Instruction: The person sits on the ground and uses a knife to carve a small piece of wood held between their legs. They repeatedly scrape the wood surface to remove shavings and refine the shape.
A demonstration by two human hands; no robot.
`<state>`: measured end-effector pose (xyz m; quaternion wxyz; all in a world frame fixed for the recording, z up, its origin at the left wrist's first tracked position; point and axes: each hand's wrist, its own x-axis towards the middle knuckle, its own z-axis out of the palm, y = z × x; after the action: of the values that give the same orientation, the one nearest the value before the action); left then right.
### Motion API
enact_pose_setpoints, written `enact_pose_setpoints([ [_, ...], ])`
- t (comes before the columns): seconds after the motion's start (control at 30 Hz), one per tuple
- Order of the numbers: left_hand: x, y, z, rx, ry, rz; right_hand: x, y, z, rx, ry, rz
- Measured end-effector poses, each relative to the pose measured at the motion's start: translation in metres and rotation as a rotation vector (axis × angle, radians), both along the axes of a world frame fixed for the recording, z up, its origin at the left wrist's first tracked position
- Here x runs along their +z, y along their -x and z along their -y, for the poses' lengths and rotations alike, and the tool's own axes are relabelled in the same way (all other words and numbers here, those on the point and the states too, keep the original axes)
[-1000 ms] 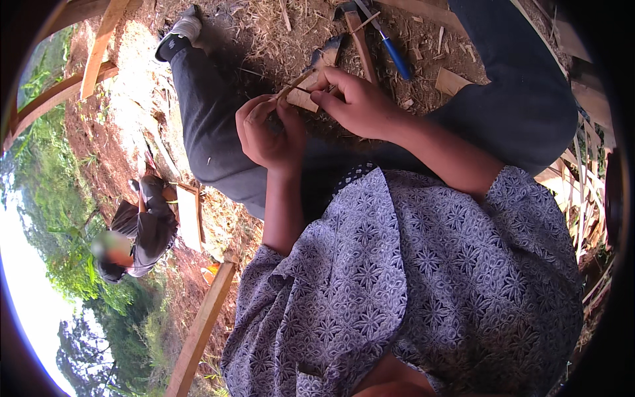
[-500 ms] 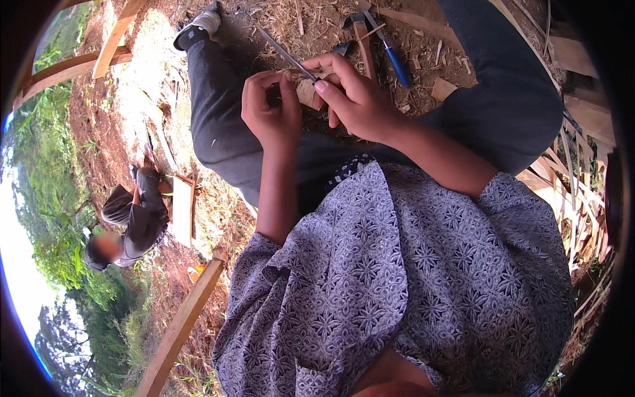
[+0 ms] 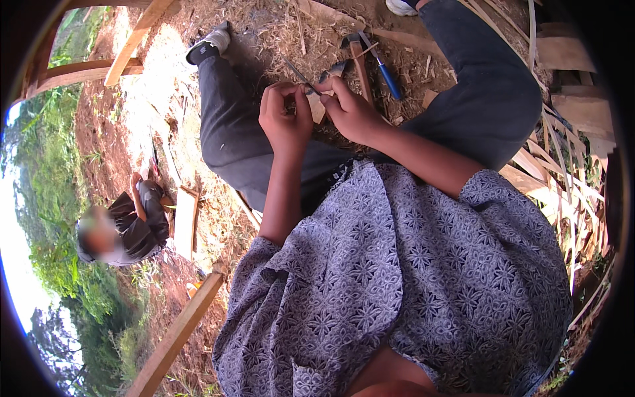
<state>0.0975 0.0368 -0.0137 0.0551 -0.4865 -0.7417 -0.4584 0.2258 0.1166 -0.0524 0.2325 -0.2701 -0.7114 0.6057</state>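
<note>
Seated person, viewed from the head camera, working a small wood piece (image 3: pixel 317 106) held above the lap. Left hand (image 3: pixel 286 119): fingers curled and pinched on the near end of the piece together with a thin dark blade (image 3: pixel 301 76), which slants up and away from the thumb. Right hand (image 3: pixel 350 109): closed round the far side of the same piece, thumb pressed on top; what else it may hold is hidden. The piece thus sits between both hands, clear of the ground, over the dark trousers (image 3: pixel 245 145). On the straw-strewn ground beyond lie a hammer (image 3: pixel 357 56) and a blue-handled tool (image 3: pixel 383 69), near each other and untouched. Split bamboo strips (image 3: pixel 562 172) are stacked to the right. A second person (image 3: pixel 129 228) crouches well apart at lower left, beside a wooden beam (image 3: pixel 175 334). Judged step: fine trimming or splitting of the piece with the blade, under way. The next stroke appears to call for a steady two-handed pinch, with the blade kept off the thumbs.
</note>
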Motion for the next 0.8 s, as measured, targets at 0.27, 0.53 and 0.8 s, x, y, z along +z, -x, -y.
enact_pose_setpoints([
  [0.27, -0.003, 0.0, 0.004, 0.01, 0.003, -0.02, 0.008, -0.006, -0.005, 0.058, 0.05, 0.195],
  [0.53, -0.004, -0.005, 0.004, -0.003, 0.02, -0.095, -0.033, -0.008, -0.003, 0.017, -0.016, 0.318],
  [0.8, -0.013, -0.005, 0.006, 0.022, 0.008, 0.068, -0.018, -0.005, 0.0, 0.02, 0.081, 0.077],
])
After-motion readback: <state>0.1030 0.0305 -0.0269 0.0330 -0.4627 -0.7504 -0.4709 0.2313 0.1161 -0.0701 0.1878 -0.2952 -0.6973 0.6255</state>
